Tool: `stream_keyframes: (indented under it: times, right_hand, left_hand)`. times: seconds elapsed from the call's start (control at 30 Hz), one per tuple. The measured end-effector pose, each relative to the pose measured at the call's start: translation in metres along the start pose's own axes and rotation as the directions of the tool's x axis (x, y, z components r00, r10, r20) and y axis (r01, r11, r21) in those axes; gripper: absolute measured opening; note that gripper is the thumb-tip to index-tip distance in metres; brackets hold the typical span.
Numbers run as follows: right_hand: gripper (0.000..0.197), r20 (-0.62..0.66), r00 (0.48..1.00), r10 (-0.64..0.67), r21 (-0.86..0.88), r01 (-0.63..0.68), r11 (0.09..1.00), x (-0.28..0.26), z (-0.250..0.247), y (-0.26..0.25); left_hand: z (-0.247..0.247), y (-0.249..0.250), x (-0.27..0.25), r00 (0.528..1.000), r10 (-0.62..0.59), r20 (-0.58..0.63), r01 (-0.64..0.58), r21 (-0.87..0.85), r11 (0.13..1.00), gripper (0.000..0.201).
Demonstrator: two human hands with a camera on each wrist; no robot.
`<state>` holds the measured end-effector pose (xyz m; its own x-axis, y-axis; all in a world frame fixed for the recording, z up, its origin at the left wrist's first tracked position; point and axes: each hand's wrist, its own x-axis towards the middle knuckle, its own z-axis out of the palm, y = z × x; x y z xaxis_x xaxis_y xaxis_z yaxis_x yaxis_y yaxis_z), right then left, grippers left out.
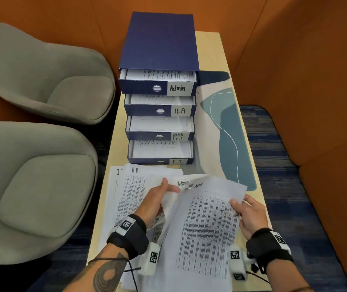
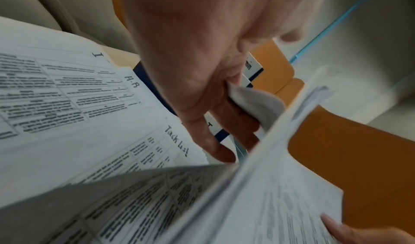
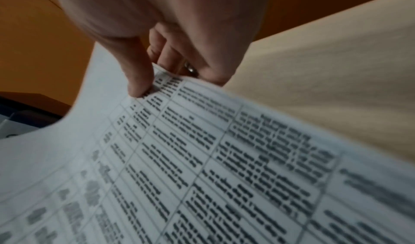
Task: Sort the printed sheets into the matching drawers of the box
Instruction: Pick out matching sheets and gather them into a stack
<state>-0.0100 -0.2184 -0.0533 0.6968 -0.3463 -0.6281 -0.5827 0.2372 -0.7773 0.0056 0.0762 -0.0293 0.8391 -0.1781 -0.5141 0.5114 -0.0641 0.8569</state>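
The right hand (image 1: 250,216) pinches the right edge of a printed sheet (image 1: 208,224) headed "Admin", thumb on top and fingers curled underneath, holding it lifted above the table (image 1: 250,165). The left hand (image 1: 158,199) grips the left side of the same lifted paper, its fingers (image 2: 226,123) curled around a crumpled fold, with a second "Admin" sheet (image 1: 182,183) showing just behind. Beneath and to the left lies a loose pile of sheets (image 1: 130,186) headed "H.R", "I.T" and, in the left wrist view, "Task List". The near ends of the papers are cut off by the frame, and the printed tables are too blurred to read. Beyond the pile stands a dark blue box (image 1: 160,43) with four drawers pulled out in steps, labelled Admin (image 1: 158,87), H.R (image 1: 160,110), Task List (image 1: 160,135) and I.T (image 1: 160,161), each holding paper. The table is pale wood with a blue patterned mat (image 1: 227,133); two grey chairs (image 1: 42,76) stand to the left, orange walls (image 1: 305,70) around, blue carpet (image 1: 273,144) below.
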Motion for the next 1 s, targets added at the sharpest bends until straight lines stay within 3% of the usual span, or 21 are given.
stream_keyframes:
  times: [0.07,0.1,0.2,0.27,0.3,0.37,0.43,0.5,0.53,0.57,0.6,0.67,0.7,0.73,0.77,0.8,0.87,0.93,1.0]
  right_hand:
    - [0.017,-0.037,0.999,0.013,-0.023,-0.014,1.0,0.005,0.006,0.004]
    - [0.018,-0.045,0.999,0.011,-0.058,-0.014,0.998,0.008,0.007,0.007]
    - [0.032,-0.06,0.995,-0.082,-0.268,0.063,0.961,0.012,0.0,0.007]
    - [0.051,-0.034,0.98,-0.197,-0.475,0.158,0.866,0.008,-0.006,-0.002]
    - [0.069,0.004,0.958,-0.288,-0.609,0.231,0.759,0.004,-0.009,-0.006]
    - [0.102,0.195,0.842,-0.503,-0.755,0.456,0.471,-0.009,-0.01,-0.014]
    - [0.107,0.478,0.645,-0.596,-0.69,0.696,0.2,-0.021,-0.007,-0.022]
    - [0.088,0.664,0.488,-0.566,-0.559,0.827,0.056,-0.024,-0.006,-0.031]
    - [0.071,0.717,0.437,-0.543,-0.506,0.862,0.027,-0.021,-0.006,-0.035]
    - [0.056,0.749,0.404,-0.525,-0.467,0.884,0.013,-0.018,-0.005,-0.04]
    - [0.045,0.767,0.39,-0.51,-0.441,0.897,0.024,-0.014,-0.004,-0.043]
    - [0.038,0.769,0.415,-0.486,-0.414,0.903,0.116,-0.007,-0.003,-0.046]
    - [0.043,0.759,0.444,-0.476,-0.415,0.893,0.172,-0.004,-0.004,-0.045]
    - [0.05,0.742,0.477,-0.472,-0.427,0.878,0.217,-0.002,-0.004,-0.045]
    - [0.056,0.719,0.506,-0.477,-0.446,0.862,0.242,-0.001,-0.004,-0.046]
    - [0.059,0.696,0.522,-0.494,-0.466,0.851,0.243,0.0,-0.005,-0.047]
    - [0.052,0.666,0.52,-0.534,-0.497,0.844,0.202,0.0,-0.003,-0.047]
    - [0.04,0.671,0.479,-0.566,-0.487,0.86,0.15,-0.007,0.005,-0.045]
    - [0.041,0.7,0.42,-0.578,-0.437,0.892,0.118,-0.015,0.015,-0.043]
  left_hand:
    - [0.007,-0.003,-0.001,0.998,0.06,-0.007,-0.057,0.19,0.98,0.038]
    - [0.011,-0.007,-0.002,0.993,0.109,-0.044,-0.09,0.316,0.944,0.048]
    - [0.035,-0.005,-0.013,0.941,0.337,-0.026,-0.262,0.574,0.776,0.043]
    - [0.048,-0.008,-0.023,0.9,0.434,0.04,-0.362,0.622,0.694,0.035]
    - [0.053,-0.009,-0.03,0.873,0.48,0.083,-0.42,0.627,0.656,0.032]
    - [0.059,-0.014,-0.04,0.787,0.591,0.179,-0.551,0.635,0.542,0.031]
    - [0.068,-0.018,-0.049,0.684,0.69,0.235,-0.644,0.639,0.42,0.033]
    - [0.075,-0.021,-0.051,0.574,0.772,0.271,-0.704,0.645,0.297,0.037]
    - [0.077,-0.021,-0.053,0.525,0.808,0.268,-0.721,0.645,0.254,0.042]
    - [0.076,-0.022,-0.053,0.511,0.824,0.244,-0.726,0.637,0.261,0.048]
    - [0.074,-0.022,-0.054,0.543,0.817,0.196,-0.721,0.607,0.333,0.058]
    - [0.068,-0.016,-0.057,0.707,0.706,0.036,-0.641,0.454,0.619,0.082]
    - [0.064,-0.012,-0.057,0.804,0.594,-0.025,-0.556,0.321,0.767,0.092]
    - [0.057,-0.011,-0.055,0.875,0.482,-0.051,-0.461,0.22,0.86,0.097]
    - [0.05,-0.011,-0.052,0.916,0.399,-0.047,-0.384,0.194,0.903,0.091]
    - [0.04,-0.011,-0.048,0.936,0.352,-0.023,-0.338,0.235,0.912,0.072]
    - [0.022,-0.016,-0.041,0.936,0.351,0.013,-0.318,0.457,0.831,0.01]
    - [0.012,-0.023,-0.035,0.924,0.382,0.014,-0.323,0.564,0.76,0.021]
    - [0.012,-0.021,-0.033,0.936,0.351,-0.022,-0.288,0.523,0.802,0.01]
